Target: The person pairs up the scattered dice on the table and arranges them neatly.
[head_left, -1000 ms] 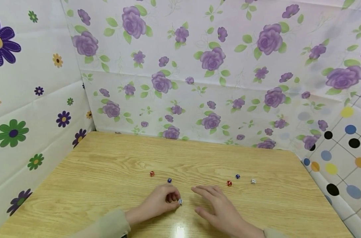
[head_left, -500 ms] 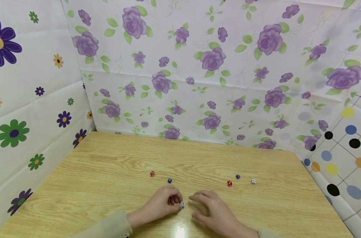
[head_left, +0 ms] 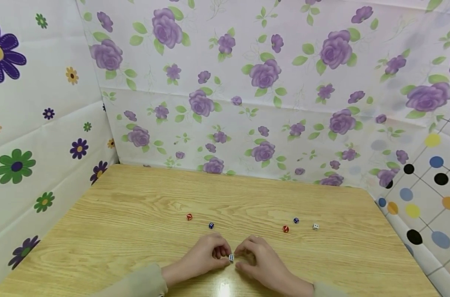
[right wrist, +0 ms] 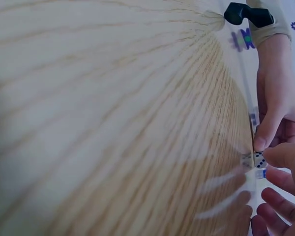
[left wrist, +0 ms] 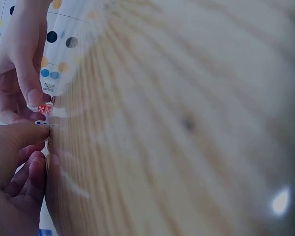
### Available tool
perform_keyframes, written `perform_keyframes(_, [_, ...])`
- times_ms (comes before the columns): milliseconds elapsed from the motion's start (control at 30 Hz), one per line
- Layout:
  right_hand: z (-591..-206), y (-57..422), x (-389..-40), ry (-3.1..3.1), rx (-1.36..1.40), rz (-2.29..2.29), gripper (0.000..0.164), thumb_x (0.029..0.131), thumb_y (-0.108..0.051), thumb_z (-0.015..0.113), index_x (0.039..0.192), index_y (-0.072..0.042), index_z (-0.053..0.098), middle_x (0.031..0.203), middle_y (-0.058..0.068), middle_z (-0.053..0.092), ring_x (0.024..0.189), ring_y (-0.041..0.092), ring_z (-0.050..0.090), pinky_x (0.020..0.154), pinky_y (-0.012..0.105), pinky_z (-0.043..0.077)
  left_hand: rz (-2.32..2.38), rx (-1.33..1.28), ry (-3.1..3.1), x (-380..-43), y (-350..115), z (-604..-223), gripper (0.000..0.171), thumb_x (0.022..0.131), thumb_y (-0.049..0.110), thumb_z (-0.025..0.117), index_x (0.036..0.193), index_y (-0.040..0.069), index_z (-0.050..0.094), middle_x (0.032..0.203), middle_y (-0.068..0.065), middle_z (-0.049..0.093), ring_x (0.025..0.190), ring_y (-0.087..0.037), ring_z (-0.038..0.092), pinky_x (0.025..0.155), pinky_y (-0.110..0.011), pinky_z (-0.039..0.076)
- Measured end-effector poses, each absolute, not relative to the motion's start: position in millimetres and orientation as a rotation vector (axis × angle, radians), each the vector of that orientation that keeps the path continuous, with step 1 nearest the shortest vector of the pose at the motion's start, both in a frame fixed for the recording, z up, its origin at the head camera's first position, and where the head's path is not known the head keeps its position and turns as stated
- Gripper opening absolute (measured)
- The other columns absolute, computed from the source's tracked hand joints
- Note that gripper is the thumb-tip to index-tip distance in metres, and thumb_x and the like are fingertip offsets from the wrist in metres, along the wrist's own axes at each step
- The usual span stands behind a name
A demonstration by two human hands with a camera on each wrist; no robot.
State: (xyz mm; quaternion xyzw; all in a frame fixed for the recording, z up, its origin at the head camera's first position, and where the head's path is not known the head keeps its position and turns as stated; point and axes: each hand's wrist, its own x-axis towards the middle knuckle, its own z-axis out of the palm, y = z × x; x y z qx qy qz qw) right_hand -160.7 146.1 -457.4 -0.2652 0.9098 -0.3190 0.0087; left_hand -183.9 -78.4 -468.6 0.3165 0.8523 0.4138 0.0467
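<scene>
The left hand (head_left: 204, 253) pinches a white die (head_left: 231, 258) between thumb and fingertips, a hold probably suited to so small a piece, leaving one side uncovered. The right hand (head_left: 263, 262), fingers loosely bent and gripping nothing, curves just beside it; contact cannot be told. Beyond the left hand lie a red die (head_left: 189, 217) and a blue die (head_left: 211, 225); beyond the right, three more dice (head_left: 286, 229), with open table (head_left: 154, 194) behind them to its far edge.

Head view, high, forward and down; wrist views, low, close, inward-facing, sharing the held white die (head_left: 231, 258)
</scene>
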Motion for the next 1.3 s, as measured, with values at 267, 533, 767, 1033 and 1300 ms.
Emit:
perform_keyframes(267, [-460.6,141.2,-162.4,2.841,-0.774,-1.015,0.011,0.086,-0.033,0.076,0.093,-0.033,0.068,0.095,-0.016,0.06,0.095,0.007,0.052,0.081,0.024,0.045,1.279,0.955,2.58,-182.9,-76.0,-470.5,0.011,0.082,0.011,0.079,0.087,0.014,0.07,0.082,0.003,0.061,0.071,0.004,0.051,0.064,-0.013,0.048])
perform_keyframes(533, [-461.1,137.0,-163.9,2.842,-0.718,-1.015,0.009,0.086,-0.032,0.077,0.088,-0.033,0.068,0.091,-0.015,0.059,0.093,0.007,0.05,0.078,0.023,0.044,1.274,0.946,2.577,-183.0,-75.7,-471.4,0.011,0.082,0.012,0.08,0.087,0.015,0.07,0.083,0.004,0.061,0.07,0.005,0.051,0.064,-0.013,0.048])
perform_keyframes(767, [-460.4,136.4,-164.2,2.847,-0.707,-1.016,0.009,0.085,-0.031,0.077,0.087,-0.033,0.068,0.09,-0.015,0.059,0.092,0.006,0.05,0.077,0.022,0.043,1.272,0.988,2.567,-185.1,-76.3,-471.0,0.012,0.081,0.01,0.08,0.088,0.013,0.07,0.083,0.003,0.062,0.071,0.005,0.051,0.063,-0.013,0.049])
perform_keyframes(1033, [-459.2,136.3,-165.1,2.866,-0.71,-1.02,0.011,0.084,-0.029,0.078,0.086,-0.033,0.068,0.09,-0.014,0.06,0.092,0.006,0.05,0.076,0.021,0.041,1.273,0.975,2.562,-186.5,-74.7,-467.8,0.012,0.081,0.01,0.08,0.087,0.014,0.071,0.084,0.001,0.063,0.071,0.003,0.052,0.064,-0.013,0.049])
perform_keyframes(1300, [-460.1,136.3,-164.5,2.86,-0.709,-1.028,0.012,0.084,-0.028,0.078,0.086,-0.033,0.068,0.089,-0.013,0.06,0.092,0.007,0.05,0.075,0.021,0.04,1.285,1.0,2.555,-185.8,-75.4,-467.7,0.011,0.081,0.009,0.08,0.087,0.012,0.071,0.083,-0.001,0.063,0.071,0.003,0.052,0.064,-0.014,0.049])
